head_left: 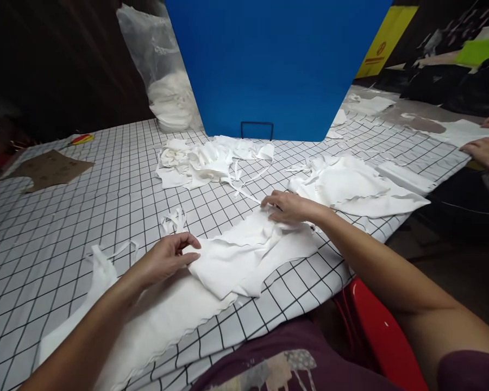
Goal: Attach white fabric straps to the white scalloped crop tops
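A white fabric piece [236, 260] with loose folds lies near the table's front edge. At its left end, my left hand [173, 252] has its edge between thumb and fingers. My right hand [289, 206] is curled on the far right end of the same piece, its fingertips gripping the cloth beside a thin white strip. Under my left forearm spreads a larger white cloth [171, 320] with a wavy edge, partly hidden by the arm. Narrow white ties [174, 221] lie just beyond my left hand.
Crumpled white fabric pieces [212, 160] and another white pile [350, 184] lie farther back. A blue board [264, 65] stands behind them. A brown pattern piece [52, 169] and yellow-red scissors [82, 139] are at left. Another person's hands [487, 149] handle white cloth at right.
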The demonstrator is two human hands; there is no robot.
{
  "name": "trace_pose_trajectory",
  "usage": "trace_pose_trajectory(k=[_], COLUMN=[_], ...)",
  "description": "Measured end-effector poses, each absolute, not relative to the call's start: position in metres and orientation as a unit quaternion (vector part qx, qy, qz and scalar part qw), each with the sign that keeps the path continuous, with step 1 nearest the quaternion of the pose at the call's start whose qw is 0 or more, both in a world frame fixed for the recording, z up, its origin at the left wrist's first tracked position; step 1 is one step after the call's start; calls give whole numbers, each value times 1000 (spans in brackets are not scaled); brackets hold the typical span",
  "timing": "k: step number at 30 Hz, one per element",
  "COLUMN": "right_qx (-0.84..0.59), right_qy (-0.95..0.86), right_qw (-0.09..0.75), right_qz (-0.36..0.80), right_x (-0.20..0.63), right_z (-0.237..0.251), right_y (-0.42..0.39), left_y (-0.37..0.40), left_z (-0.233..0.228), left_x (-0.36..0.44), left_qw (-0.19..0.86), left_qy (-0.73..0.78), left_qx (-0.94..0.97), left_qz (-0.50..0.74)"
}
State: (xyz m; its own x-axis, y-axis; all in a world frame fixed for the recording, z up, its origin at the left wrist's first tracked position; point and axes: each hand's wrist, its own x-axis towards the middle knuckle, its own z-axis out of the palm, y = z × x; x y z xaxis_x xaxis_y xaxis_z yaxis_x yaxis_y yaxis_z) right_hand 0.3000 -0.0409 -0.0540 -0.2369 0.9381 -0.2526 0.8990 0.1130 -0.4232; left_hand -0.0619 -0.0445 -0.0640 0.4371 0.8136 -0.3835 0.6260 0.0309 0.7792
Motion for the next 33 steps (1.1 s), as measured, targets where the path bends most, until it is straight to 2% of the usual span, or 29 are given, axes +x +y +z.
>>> trace_pose_trajectory(k=[3,10,13,18,21,24,26,30,33], right_qx=[-592,-586,-552,-512,-485,-483,-480,-448,-459], right_qy=[-762,-672,-669,-709,-723,-726,-726,-711,-703], right_qw=[28,237,290,328,391,399,402,476,476], right_qz=[261,386,406,356,300,284,284,261,264], right_x=[312,378,385,388,388,381,376,372,373], right_z=[-40,-13,-2,39,59,64,63,62,63], right_y=[-32,-39,-48,-64,-70,-70,-67,-64,-66], left_y=[-40,-18,-6,9,12,12,11,6,14], left_z=[-59,-23,-2,48,73,84,88,97,99], left_x=[-68,-76,-71,-67,-67,-63,-59,-56,-63], left_qw=[514,501,482,420,360,315,315,346,340], left_qy=[493,491,491,462,427,437,434,403,426], left_qx=[696,689,699,731,753,790,800,780,766], left_qz=[99,182,193,275,349,292,271,331,340])
